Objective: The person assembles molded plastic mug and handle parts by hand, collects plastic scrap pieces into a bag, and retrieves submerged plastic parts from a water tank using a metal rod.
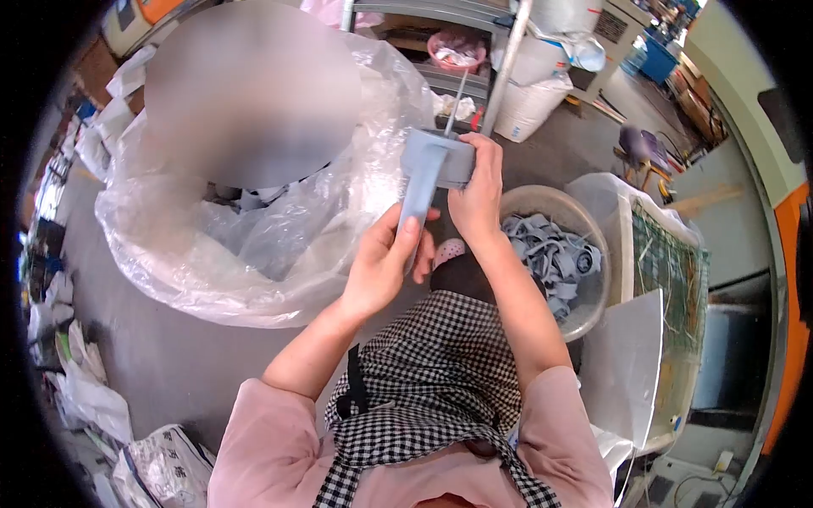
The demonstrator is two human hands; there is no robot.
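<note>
Between two hands (377, 264) (480, 190), one grey part (426, 173).

The large plastic bag (279, 296) bulked beside the left hand (381, 258), while the bucket (603, 284) stood close by the right forearm (523, 300). Ahead, the metal rack (505, 72) barred the way. A passage ran over the floor (555, 159) between the white sack (527, 110) and the bucket.

The person wears a loose, dusty pink top (271, 440) with short, wide sleeves (549, 402) ending near the elbows. Over it is a black-and-white checked apron (423, 364) with matching checked shoulder straps (343, 476) and a plain black strip (356, 381) on one side. Dark trousers (461, 278) and a pink shoe (450, 251) dotted with small holes show below.
</note>
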